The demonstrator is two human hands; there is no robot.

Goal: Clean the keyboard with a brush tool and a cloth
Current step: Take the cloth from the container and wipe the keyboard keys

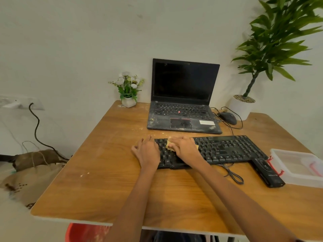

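Wiping stage: right hand presses yellow cloth onto keyboard left end; left hand, fingers relaxed, steadies it. Right-side keys seemingly remain.

On our wooden desk we see an open laptop at twelve o'clock, a flower pot at eleven, and a mouse, potted plant and clear plastic box toward two and three.
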